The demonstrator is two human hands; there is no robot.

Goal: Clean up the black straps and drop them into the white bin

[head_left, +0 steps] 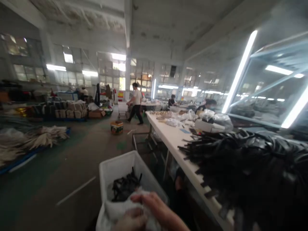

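Observation:
Both hands are low in the view, over the near end of a white plastic bin (115, 165). My right hand (160, 207) has its fingers bent over a whitish, see-through plastic bag (120, 208). Just left of it, my left hand (133, 219) is blurred, with its fingers closed on the same bag. Inside the bin lies a tangle of black straps (126, 186). Part of the bin's near side is hidden behind the bag and hands.
To the right, a long white table (163, 128) carries a big heap of black straps (240, 160) and clear plastic bags (208, 117). A person (136, 102) is walking farther off. A cardboard box (116, 127) and a pile of pale strips (48, 136) rest on the floor.

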